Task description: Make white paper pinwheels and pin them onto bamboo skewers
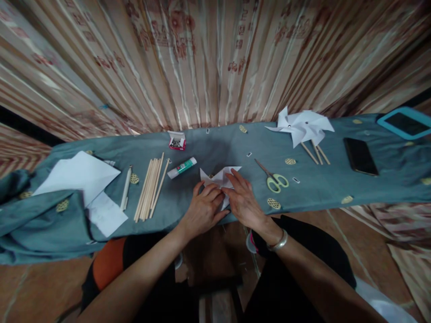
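One folded white paper (220, 178) under left hand (204, 207) and right hand (245, 200)
Both touch its near part; whether they pinch, I cannot tell. Pointed corners jut beyond them, over the tablecloth (222, 146).

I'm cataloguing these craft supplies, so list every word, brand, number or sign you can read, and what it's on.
No text is clear enough to quote.
Glue stick: label too small and blurred to read.
Red-and-white box: any print too small to read.
Curtain: red, character-like marks, blurred.
Folded white paper: no writing visible.
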Demonstrator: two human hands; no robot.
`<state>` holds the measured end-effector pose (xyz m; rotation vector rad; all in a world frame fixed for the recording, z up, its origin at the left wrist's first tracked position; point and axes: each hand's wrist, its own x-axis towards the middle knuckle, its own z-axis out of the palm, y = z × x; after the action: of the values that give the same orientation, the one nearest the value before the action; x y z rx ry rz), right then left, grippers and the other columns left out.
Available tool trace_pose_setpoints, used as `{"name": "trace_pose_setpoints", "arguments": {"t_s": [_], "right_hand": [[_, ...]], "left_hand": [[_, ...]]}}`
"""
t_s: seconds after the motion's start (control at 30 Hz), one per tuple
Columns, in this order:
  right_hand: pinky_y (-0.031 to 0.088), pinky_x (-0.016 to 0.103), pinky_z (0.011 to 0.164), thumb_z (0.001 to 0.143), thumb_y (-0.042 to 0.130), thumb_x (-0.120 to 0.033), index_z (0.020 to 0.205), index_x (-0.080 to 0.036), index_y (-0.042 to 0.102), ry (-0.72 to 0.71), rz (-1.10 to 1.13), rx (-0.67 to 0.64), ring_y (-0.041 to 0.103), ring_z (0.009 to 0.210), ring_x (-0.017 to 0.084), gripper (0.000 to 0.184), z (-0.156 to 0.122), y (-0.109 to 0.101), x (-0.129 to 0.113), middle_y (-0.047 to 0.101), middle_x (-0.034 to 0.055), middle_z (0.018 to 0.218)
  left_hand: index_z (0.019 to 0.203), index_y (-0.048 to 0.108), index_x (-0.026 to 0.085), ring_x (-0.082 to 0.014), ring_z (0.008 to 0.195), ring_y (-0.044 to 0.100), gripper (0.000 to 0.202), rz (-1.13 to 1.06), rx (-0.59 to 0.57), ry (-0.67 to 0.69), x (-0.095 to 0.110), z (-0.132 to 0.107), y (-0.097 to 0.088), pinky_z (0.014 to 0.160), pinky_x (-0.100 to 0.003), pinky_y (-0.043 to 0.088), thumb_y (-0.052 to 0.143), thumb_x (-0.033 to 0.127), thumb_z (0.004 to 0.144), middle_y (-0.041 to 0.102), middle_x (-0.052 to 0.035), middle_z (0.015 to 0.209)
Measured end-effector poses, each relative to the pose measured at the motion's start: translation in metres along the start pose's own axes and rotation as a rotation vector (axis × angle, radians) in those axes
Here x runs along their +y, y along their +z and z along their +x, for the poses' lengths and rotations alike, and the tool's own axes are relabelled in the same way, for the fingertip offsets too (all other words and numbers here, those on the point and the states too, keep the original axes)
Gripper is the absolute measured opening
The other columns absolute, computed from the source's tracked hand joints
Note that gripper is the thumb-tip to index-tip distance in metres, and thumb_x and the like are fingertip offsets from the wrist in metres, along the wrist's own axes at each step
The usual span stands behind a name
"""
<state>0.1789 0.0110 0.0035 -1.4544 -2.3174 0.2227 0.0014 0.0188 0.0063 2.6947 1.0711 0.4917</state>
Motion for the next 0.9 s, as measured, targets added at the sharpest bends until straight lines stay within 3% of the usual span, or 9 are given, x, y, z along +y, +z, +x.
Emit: {"name": "trace_pose_setpoints", "arguments": {"t_s": [0.23,0.6,0.9], "right_hand": [[0.038,0.054,0.108,0.087,0.047,-0.007,0.106,-0.017,0.070,-0.002,0.016,0.002,0.027,0.145,0.032,0.032,0.005,0.006,0.003,0.048,0.0162,0.146],[0.037,0.055,0.108,0.086,0.043,-0.005,0.109,-0.016,0.068,-0.042,0.024,0.055,0.028,0.145,0.032,0.037,-0.004,0.001,0.006,0.046,0.0168,0.147],[0.033,0.054,0.109,0.082,0.046,-0.005,0.102,-0.012,0.070,-0.076,0.023,0.002,0.025,0.147,0.033,0.032,0.001,0.010,0.004,0.048,0.0209,0.146]], "left_hand": [[0.117,0.063,0.013,-0.0302,0.121,0.052,0.040,-0.002,0.031,-0.017,0.001,-0.002,0.003,0.109,-0.058,0.027,0.061,0.042,0.089,0.064,-0.0155,0.120],[0.118,0.065,0.018,-0.0308,0.128,0.048,0.039,0.015,0.046,-0.013,-0.004,-0.004,0.004,0.115,-0.058,0.010,0.056,0.046,0.091,0.066,-0.0117,0.119],[0.117,0.065,0.016,-0.0318,0.129,0.048,0.040,0.002,0.048,-0.011,-0.004,-0.004,0.006,0.115,-0.059,0.007,0.056,0.046,0.091,0.067,-0.0128,0.118]]}}
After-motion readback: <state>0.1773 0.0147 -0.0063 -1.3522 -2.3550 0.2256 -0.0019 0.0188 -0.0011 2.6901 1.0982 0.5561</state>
